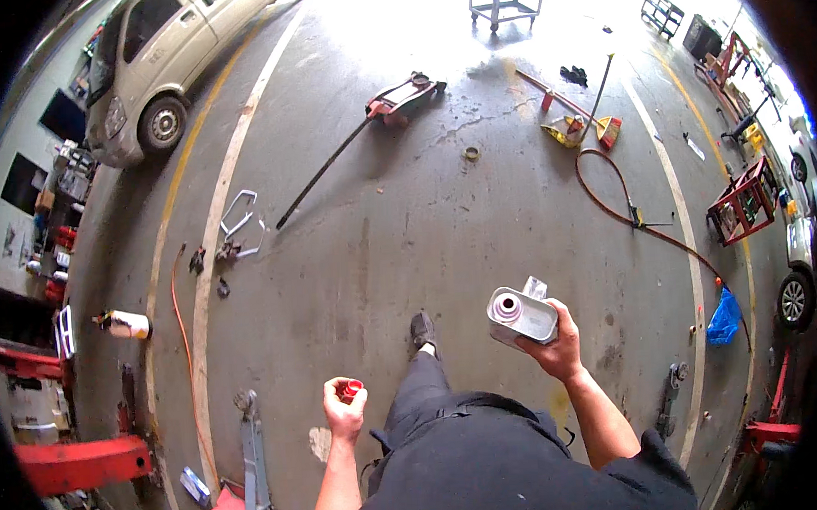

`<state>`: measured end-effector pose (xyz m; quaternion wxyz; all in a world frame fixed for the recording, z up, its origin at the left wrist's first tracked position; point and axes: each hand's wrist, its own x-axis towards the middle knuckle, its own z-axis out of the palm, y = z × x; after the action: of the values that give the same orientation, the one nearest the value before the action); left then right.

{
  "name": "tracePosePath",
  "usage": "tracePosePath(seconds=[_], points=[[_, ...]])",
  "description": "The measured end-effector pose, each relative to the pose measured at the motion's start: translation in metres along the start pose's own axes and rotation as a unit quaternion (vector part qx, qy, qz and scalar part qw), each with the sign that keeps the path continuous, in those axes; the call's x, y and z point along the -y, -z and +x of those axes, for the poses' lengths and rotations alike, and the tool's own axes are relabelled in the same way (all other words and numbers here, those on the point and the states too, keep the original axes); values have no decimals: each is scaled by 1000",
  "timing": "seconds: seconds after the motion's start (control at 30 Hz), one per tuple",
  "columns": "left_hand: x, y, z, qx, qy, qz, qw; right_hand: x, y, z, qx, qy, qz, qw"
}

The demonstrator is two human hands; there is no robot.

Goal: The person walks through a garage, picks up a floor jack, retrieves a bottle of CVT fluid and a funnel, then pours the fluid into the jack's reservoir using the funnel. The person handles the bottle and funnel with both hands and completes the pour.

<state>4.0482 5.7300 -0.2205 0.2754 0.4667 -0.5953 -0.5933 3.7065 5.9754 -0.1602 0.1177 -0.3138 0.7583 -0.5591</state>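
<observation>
A grey rectangular metal can point(534, 320) is in my right hand point(561, 349), its top facing up. The round spout at one end of that top is uncapped, showing a dark opening. What the can contains is hidden. My left hand point(344, 408), off to the left and lower, pinches a small red cap point(351, 388) between thumb and fingers. Can and cap are well apart, both held above the grey floor point(372, 257).
Ahead lie a floor jack point(405, 98) with a long handle, and a broom point(609, 132) beside a yellow dustpan point(564, 131). A hose point(614, 209) curves at right near a blue bag point(724, 318). Lift arms point(252, 448) flank me. A van point(158, 65) stands far left.
</observation>
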Motion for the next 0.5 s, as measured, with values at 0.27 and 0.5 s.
tracePosePath(seconds=[0.27, 0.5], points=[[-138, -109, 295, 157, -46, 93, 982, -12, -14, 206, -92, -39, -53, 994], [-189, -229, 506, 242, -81, 132, 958, -74, -38, 382, -149, -70, -70, 984]])
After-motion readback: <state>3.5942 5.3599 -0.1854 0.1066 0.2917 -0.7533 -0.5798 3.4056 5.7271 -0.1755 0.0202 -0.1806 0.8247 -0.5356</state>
